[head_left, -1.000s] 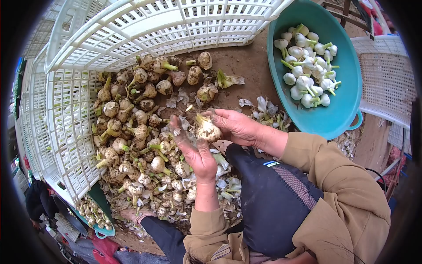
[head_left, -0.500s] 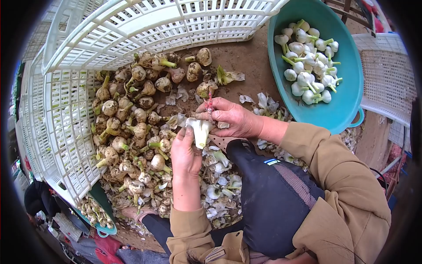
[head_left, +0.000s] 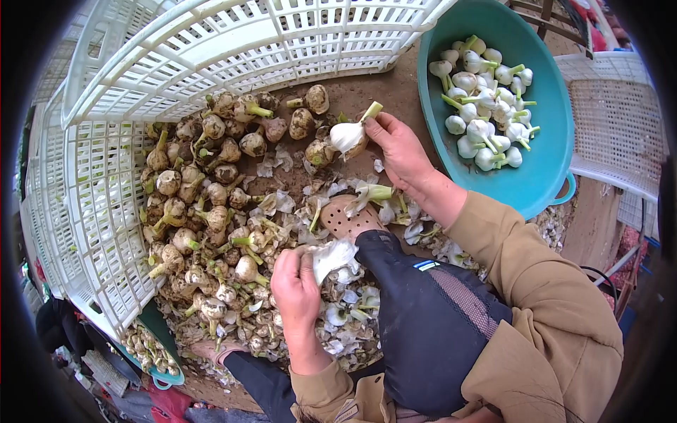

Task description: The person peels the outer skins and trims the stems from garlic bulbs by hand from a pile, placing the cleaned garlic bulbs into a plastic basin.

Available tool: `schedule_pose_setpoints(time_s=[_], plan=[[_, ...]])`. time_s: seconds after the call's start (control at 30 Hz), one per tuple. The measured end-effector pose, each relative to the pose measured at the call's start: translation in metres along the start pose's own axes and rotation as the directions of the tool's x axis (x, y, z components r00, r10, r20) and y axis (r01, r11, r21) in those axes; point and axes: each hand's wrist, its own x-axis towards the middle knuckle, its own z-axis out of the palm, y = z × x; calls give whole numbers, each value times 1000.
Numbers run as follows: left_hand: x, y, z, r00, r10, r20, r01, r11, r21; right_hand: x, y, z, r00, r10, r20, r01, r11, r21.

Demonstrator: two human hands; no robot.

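At left, white crate walls [head_left: 106, 201] edge the soiled garlic heap [head_left: 204, 211]; the left hand [head_left: 296, 287] pinches a white peel [head_left: 333, 261]. Fingers of the right hand [head_left: 400, 149] grip 1 whitish bulb [head_left: 346, 137] near its stem, over brown floor [head_left: 386, 88] reaching the teal tub [head_left: 539, 190]; the trouser tag [head_left: 427, 266] is unreadable.

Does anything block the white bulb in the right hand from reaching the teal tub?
Nothing visible does. Besides the right hand itself, only floor shows between bulb and tub; the tub's near rim probably just needs clearing from above.
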Motion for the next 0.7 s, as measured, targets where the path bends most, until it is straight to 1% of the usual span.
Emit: schedule_pose_setpoints(time_s=[0.03,0.07,0.1,0.13,0.17,0.2,0.23,0.27,0.3,0.33,0.37,0.4,0.43,0.5,0.53,0.57,0.6,0.63,0.7], plan=[[0,-2,0,989,109,99,-128,970,206,-4,-1,1,998,-6,66,11,997,-78],[0,0,5,982,140,125,-172,935,309,-11,0,4,991,44,124,-23,986,-168],[6,9,6,974,211,76,-225,914,338,-17,-1,10,979,87,184,-39,967,-253],[14,18,10,972,226,-56,-209,952,225,-20,3,15,978,75,197,-7,946,-325],[21,25,14,958,224,-181,-208,973,101,-24,4,20,971,103,217,-28,946,-324],[29,31,17,912,295,-285,-269,954,129,-28,5,24,970,91,227,-7,938,-347],[37,36,21,892,299,-339,-281,954,102,-32,5,28,969,77,236,17,928,-373],[42,35,23,894,306,-327,-293,952,90,-36,3,30,960,82,266,31,918,-396],[46,33,26,896,314,-313,-304,949,80,-38,6,31,958,52,282,58,927,-371],[49,31,29,887,312,-342,-300,950,89,-37,8,30,959,49,281,60,928,-369],[50,31,28,887,316,-338,-303,949,91,-35,10,27,948,-16,318,155,895,-417],[50,31,28,893,321,-316,-300,947,113,-35,10,25,931,-75,357,246,852,-462],[49,31,27,900,322,-293,-295,946,133,-35,10,23,933,-72,352,241,853,-463],[51,27,25,936,317,-153,-283,937,205,-36,6,21,922,-75,380,313,720,-619],[52,26,24,942,315,-114,-282,929,240,-36,8,21,921,-73,382,314,719,-620],[52,25,23,942,314,-118,-280,930,239,-35,11,19,957,37,288,142,807,-573],[50,23,20,934,355,-32,-336,908,250,-34,15,17,967,157,202,-35,864,-503],[48,22,18,917,394,57,-395,883,254,-32,19,15,984,118,136,-45,893,-448],[33,16,10,915,350,203,-390,896,214,-18,37,2,987,158,-41,-162,976,-144]])
